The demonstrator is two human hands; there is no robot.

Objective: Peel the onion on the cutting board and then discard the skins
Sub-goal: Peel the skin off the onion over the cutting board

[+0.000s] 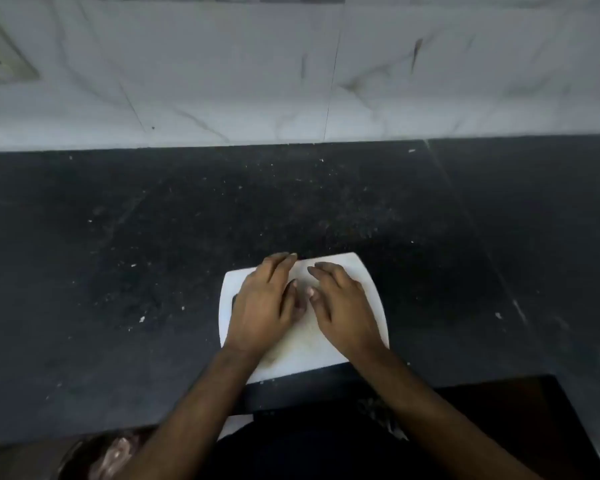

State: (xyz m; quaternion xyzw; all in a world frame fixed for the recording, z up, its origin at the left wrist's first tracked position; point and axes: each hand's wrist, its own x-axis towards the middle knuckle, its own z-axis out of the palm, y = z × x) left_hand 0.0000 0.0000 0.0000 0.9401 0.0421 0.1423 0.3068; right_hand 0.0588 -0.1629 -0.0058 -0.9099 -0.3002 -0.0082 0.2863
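A white cutting board [305, 358] lies on the black counter near its front edge. My left hand [264, 306] rests flat on the board's left half with straight fingers reaching to the far edge. My right hand [343, 306] lies flat on the right half, fingers straight, thumb tips of both hands close together at the middle. No onion shows on the board. Pinkish onion skins [115, 457] lie in a dark round bin at the bottom left, below the counter edge.
The black counter [153, 254] carries scattered pale crumbs and stretches wide left, right and behind the board. A white marble wall [291, 71] closes the back. A wall socket plate [0, 53] sits at the upper left.
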